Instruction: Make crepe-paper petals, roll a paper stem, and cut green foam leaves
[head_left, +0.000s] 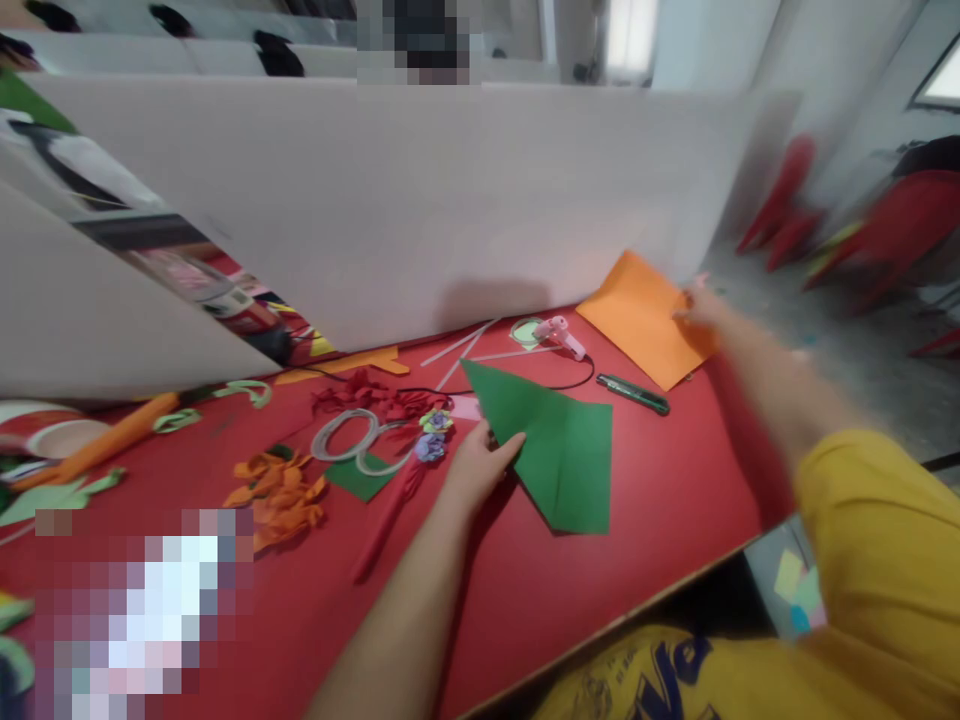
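Observation:
A folded sheet of green paper (pixel 566 450) is in my left hand (pixel 484 460), pinched at its left edge between thumb and fingers. It is held just over the red table. Out at the far right corner, my right hand (pixel 701 305) grips the right edge of an orange paper sheet (pixel 637 315), though motion blurs its fingers. Between the two sheets lies a green box cutter (pixel 634 393). Behind the green paper rests a pink glue gun (pixel 562 336) with a black cord. Close to my left wrist are small paper flowers (pixel 433 435) and a red paper roll (pixel 382 530).
Orange paper pieces (pixel 281 490), red paper pieces (pixel 375 395) and coiled white cord (pixel 345 435) lie on the red table (pixel 675 480). A white partition (pixel 412 200) rises behind. Red chairs (pixel 900 230) stand at right. Something pixelated covers the lower left.

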